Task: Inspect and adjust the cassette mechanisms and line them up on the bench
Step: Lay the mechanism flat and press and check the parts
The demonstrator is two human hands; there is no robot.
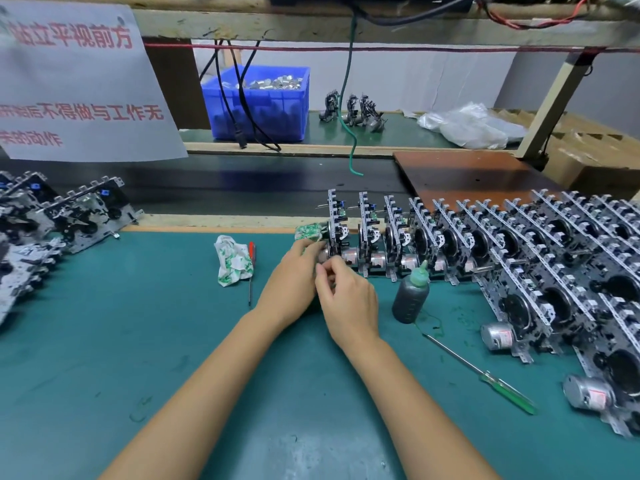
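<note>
Working at the row's left end: left hand (pixel 294 271) and right hand (pixel 346 292) both pinch the end mechanism (pixel 334 233), upright on the surface (pixel 138 341). Long row (pixel 485 237) already lined up; a pile (pixel 41 223) at left probably remains. Blue bin (pixel 259 102) holds small metal parts.

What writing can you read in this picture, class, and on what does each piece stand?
"站立平视前方": top line, red, on the paper sign hanging at upper left; its start is cut off.
"后不得做与工作无": second line, same sign; start blurred.
"的动作": third line, same sign; first character unclear.
Labels on the motors: too small to read.
Marks on the dark bottle: unreadable.
</note>
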